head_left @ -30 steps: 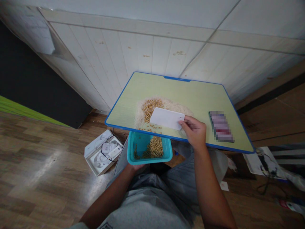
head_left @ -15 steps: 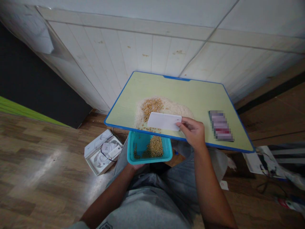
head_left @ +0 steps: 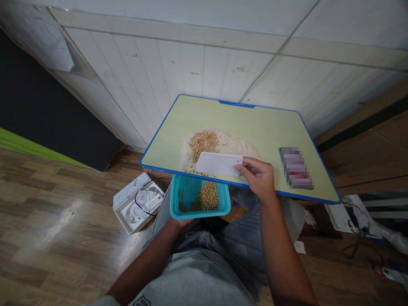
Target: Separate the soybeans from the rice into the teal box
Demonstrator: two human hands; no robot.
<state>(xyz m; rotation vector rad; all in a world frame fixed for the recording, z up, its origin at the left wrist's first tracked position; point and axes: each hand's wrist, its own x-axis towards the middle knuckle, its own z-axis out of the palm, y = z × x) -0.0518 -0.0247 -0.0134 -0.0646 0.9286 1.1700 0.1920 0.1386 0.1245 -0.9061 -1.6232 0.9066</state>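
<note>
Pale yellow-green board top (head_left: 261, 127) with faint streaky grain, inside a bright blue rim (head_left: 236, 104). At its centre, off-white rice (head_left: 237, 145) under tan soybeans (head_left: 202, 144). Just below, a teal basket (head_left: 200, 215) around more tan soybeans (head_left: 208, 197). Plain white card (head_left: 218, 164) mid-frame. Right of it, a pixelated object (head_left: 296, 168) in pink, white and dark blocks. Upper frame: off-white striped wall panels (head_left: 188, 72) flecked with brown. Lower left: brown plank-patterned floor (head_left: 47, 212), with a black panel (head_left: 47, 106) and green strip (head_left: 19, 142) above. Grey shorts (head_left: 242, 250) at bottom centre.
</note>
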